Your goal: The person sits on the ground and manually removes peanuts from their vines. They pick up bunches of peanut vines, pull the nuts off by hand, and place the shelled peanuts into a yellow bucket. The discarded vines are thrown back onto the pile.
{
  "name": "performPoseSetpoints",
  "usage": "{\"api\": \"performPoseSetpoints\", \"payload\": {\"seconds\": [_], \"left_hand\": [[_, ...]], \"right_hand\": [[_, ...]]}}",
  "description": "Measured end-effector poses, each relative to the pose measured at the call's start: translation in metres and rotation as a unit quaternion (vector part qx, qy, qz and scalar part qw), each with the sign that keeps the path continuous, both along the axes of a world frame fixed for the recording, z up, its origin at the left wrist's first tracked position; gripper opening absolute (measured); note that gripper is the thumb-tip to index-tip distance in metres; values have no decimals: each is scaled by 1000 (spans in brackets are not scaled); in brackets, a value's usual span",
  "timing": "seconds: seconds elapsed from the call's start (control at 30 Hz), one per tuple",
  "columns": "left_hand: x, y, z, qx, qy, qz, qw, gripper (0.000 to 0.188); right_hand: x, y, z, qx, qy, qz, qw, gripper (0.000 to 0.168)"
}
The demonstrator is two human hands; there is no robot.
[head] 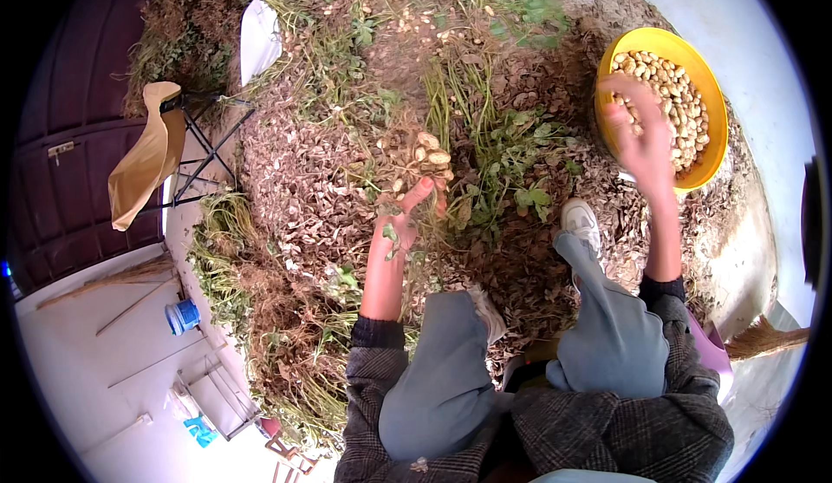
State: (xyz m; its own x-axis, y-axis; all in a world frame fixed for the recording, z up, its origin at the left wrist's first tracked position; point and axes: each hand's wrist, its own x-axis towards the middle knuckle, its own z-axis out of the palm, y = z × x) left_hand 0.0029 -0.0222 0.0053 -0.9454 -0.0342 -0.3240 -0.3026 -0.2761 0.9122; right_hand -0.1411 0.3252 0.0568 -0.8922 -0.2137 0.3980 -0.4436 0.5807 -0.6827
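My left hand [415, 213] is closed around the stems of an uprooted peanut plant, in front of my left knee. A cluster of unshelled peanuts [432, 152] hangs among the roots just beyond its fingertips. Over the left rim of a yellow plastic basin [717, 115], my right hand [640, 135] is blurred, with its fingers spread. Many unshelled peanuts [682, 106] lie inside that basin. Nothing shows between the right hand's fingers, though its palm side is hidden.
Dry leaves [312, 184] and green peanut plants [481, 158] cover the ground ahead. More pulled plants [279, 314] are heaped at the left. A folding chair with tan fabric [153, 158] stands at far left; a straw broom [764, 340] lies at right. My shoes rest among the leaves.
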Motion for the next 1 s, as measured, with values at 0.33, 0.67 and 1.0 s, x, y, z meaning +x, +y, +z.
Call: {"api": "performPoseSetpoints", "payload": {"seconds": [0.33, 0.67, 1.0], "left_hand": [[-19, 52, 39, -63, -104, -26, 992, 37], [-9, 61, 0, -214, -63, 78, 972, 49], [-9, 79, -8, -245, -149, 18, 958, 44]], "right_hand": [[29, -114, -41, -160, -289, 312, 891, 27], [45, -97, -52, -166, -408, 314, 841, 19], [55, -69, -57, -43, -283, 233, 929, 10]]}}
